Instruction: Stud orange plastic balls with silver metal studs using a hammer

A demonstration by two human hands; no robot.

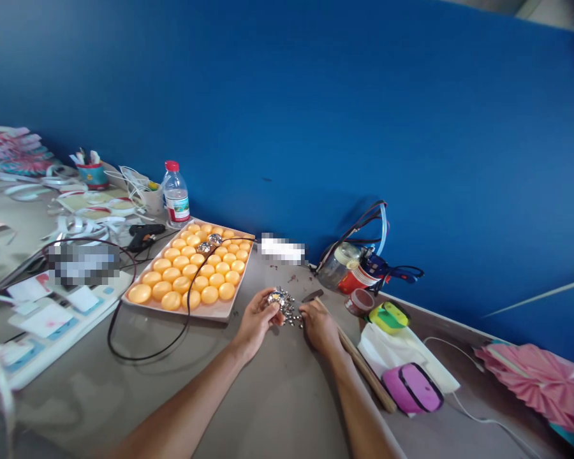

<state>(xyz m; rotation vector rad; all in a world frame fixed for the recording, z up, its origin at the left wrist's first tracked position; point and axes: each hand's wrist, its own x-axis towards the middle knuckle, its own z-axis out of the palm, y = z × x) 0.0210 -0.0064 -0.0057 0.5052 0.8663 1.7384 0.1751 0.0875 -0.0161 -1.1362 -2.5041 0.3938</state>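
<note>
My left hand (257, 324) is closed around a shiny silver-studded ball (276, 298), its thumb across the front. Between my hands lies a loose heap of small silver beads (291, 310) on the grey desk. The fingers of my right hand (319, 325) are pinched together at the right edge of this heap; whatever is between them is too small to make out. A hammer (361, 363) with a wooden handle lies alongside my right hand and forearm, its dark head just beyond the knuckles. To the left, a shallow tray (224, 312) bears rows of orange balls (171, 274) and two silver-studded balls (215, 240).
A black cable (124, 354) loops over the tray and desk. A power strip (71, 344), glue gun (143, 236) and water bottle (176, 197) are at the left. A glass jar (337, 268), a small round tub (360, 301) and a purple case (412, 387) are at the right.
</note>
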